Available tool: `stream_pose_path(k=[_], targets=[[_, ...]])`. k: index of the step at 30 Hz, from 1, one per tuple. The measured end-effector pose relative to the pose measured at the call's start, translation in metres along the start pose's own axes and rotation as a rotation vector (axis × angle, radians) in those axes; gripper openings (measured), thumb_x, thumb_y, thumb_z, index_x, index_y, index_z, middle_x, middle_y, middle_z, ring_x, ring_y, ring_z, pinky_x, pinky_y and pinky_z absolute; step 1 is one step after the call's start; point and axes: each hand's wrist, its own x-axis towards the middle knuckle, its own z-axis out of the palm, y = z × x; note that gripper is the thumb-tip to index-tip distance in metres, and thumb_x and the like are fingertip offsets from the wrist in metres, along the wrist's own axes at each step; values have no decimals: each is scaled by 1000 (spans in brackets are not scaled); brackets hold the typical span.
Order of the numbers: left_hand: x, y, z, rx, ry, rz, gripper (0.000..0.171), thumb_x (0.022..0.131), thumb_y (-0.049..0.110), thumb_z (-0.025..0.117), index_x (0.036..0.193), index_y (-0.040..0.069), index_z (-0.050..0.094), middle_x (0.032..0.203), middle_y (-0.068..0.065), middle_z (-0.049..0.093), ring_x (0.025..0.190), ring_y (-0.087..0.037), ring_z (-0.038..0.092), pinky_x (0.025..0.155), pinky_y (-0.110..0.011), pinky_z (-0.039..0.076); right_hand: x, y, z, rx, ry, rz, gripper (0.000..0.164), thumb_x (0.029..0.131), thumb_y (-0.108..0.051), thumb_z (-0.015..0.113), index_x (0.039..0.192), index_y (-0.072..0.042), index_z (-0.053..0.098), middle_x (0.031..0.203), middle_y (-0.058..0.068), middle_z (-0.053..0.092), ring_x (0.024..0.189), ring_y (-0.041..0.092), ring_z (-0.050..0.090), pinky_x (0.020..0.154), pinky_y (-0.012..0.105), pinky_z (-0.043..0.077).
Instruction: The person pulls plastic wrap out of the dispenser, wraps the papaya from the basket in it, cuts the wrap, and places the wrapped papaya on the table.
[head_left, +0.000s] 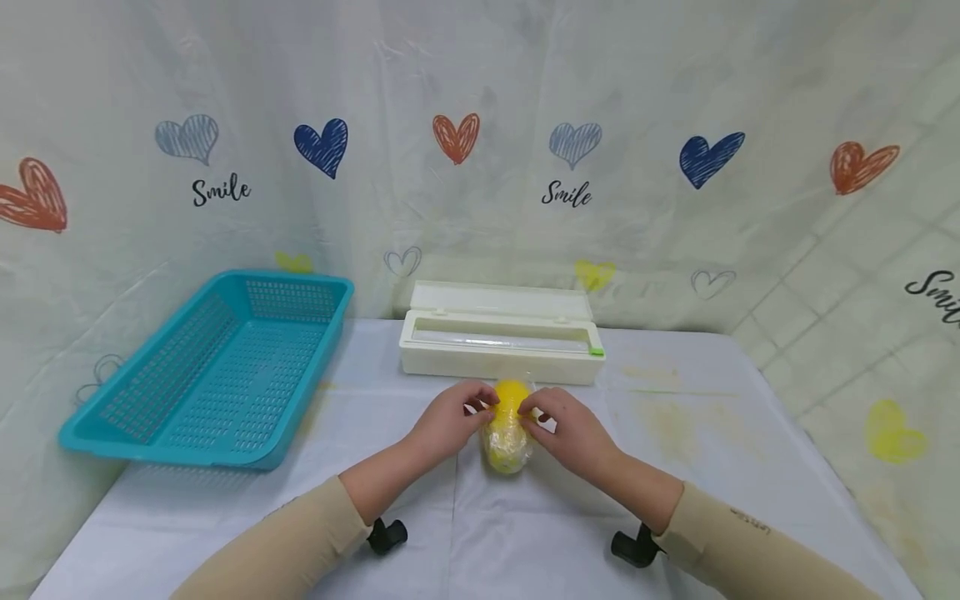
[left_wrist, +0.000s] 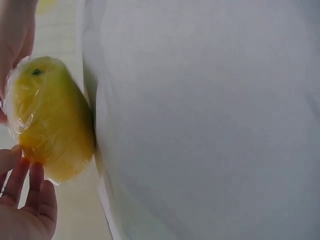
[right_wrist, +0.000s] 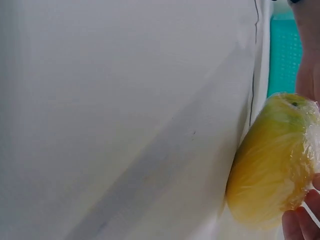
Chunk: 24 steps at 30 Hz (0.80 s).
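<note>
A yellow mango point(head_left: 512, 417), greenish toward its stem end, lies wrapped in clear cling film point(head_left: 504, 454) on the white-covered table. My left hand point(head_left: 458, 416) is at its left side, thumb and fingertips pinching the film close against the fruit. From the opposite side my right hand point(head_left: 564, 427) pinches the film in the same way. In the left wrist view the left fingertips point(left_wrist: 35, 172) meet the mango point(left_wrist: 52, 115) at its lower end. Crinkled film covers the mango point(right_wrist: 272, 165) in the right wrist view, with the right fingers point(right_wrist: 300, 222) at its lower edge.
Behind the hands stands a white cling film dispenser point(head_left: 502, 362), lid raised, a film roll point(head_left: 502, 342) inside and a green cutter piece point(head_left: 597, 352) at its right end. A turquoise plastic basket point(head_left: 277, 450) sits at the left. A heart-printed curtain point(head_left: 510, 67) hangs behind the table.
</note>
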Motion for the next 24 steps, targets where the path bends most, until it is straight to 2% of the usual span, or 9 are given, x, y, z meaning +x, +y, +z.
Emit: stream_pose_path(k=[4,7,10,13,16,24], targets=[[1,0,-2,35,-6,24,9,94,14,69,99,20,65,100,9,64,94,-11,60,85,-30,51,0,3,-2,-21,-17,-44,20,84,-4,78,98,-16,71,102,-3,66,97,19,60,78,33,56],[-2,1,-3,83,-21,55,8,95,14,67,100,20,67,105,8,64,96,-11,60,86,-31,51,-2,5,-3,-50,-17,-77,22,84,-2,77,99,-17,72,104,-3,66,98,17,60,82,31,56],[-8,1,-3,158,-59,82,16,98,19,64,112,23,70,120,8,62,106,-12,60,92,-33,50,-5,7,-7,-73,-31,-104,24,87,-4,74,107,-18,73,109,-3,66,104,17,61,87,34,55],[-13,1,-2,277,-117,120,32,98,31,64,129,27,65,134,7,55,120,-14,55,99,-37,48,-9,9,-11,-121,-64,-136,28,89,-12,74,116,-19,73,114,-2,64,108,19,61,90,38,54],[-16,2,-2,372,-158,158,45,95,39,67,138,31,59,139,5,50,127,-17,49,103,-38,45,-11,11,-13,-173,-94,-180,33,90,-22,75,122,-20,72,116,0,63,109,23,61,88,38,55],[-18,7,1,393,-145,169,49,89,38,74,136,32,62,135,5,50,120,-16,52,96,-32,49,-12,19,-9,-211,-52,-334,35,82,-21,82,116,-20,76,108,3,63,100,24,61,78,30,56]])
